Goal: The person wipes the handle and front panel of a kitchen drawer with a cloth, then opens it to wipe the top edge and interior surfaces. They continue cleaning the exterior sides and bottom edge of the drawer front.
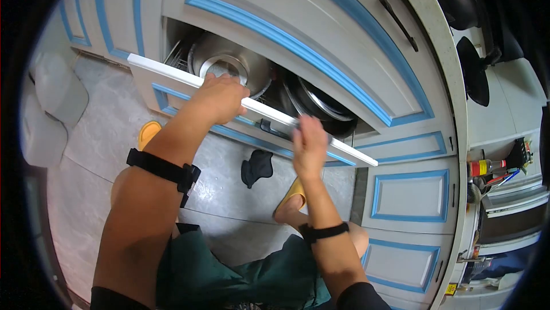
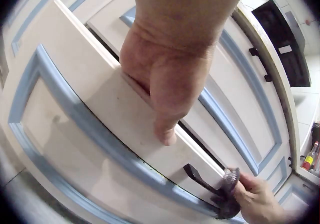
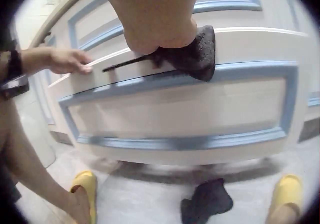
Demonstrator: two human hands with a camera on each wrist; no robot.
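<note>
A white drawer front (image 1: 166, 73) with blue trim stands pulled out; inside are a steel pot (image 1: 255, 72) and dark pans (image 1: 326, 109). My left hand (image 1: 220, 99) grips its top edge, the thumb outside and the fingers over the inner side. At the black handle (image 2: 198, 178), my right hand (image 2: 257, 200) holds a dark, crumpled cloth-like item (image 3: 200, 54) against the drawer's outer face. The right fingers are mostly hidden in the right wrist view and blurred in the head view.
Another black item (image 1: 258, 168) lies on the grey tiled floor (image 1: 217, 195) below the drawer, between two feet in yellow slippers (image 3: 87, 189). White cabinets and a countertop (image 1: 452, 81) with bottles and utensils run along the right. Pale containers (image 1: 60, 89) stand at left.
</note>
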